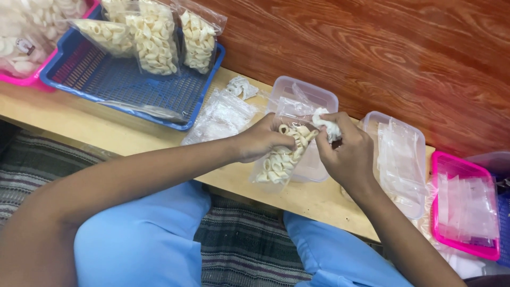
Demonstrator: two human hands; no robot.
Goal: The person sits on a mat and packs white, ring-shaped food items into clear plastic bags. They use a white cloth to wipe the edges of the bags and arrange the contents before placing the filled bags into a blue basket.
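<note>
While your left hand (260, 141) grips the middle of a clear plastic bag (281, 159) packed with pale, ring-shaped crackers, your right hand (345, 151) pinches the bag's crumpled, twisted mouth (325, 123) shut between fingers and thumb. You hold the bag just above the pale wooden bench (122, 133), over a translucent rectangular tub (311, 95). Behind it, a blue mesh-floored tray (122, 79) holds more filled bags. A pink tray (459, 207) to your right holds flat, empty, glossy bags.

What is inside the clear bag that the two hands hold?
The clear bag holds pale ring-shaped snacks. The left hand covers its upper part, so the contents there are hidden.
</note>
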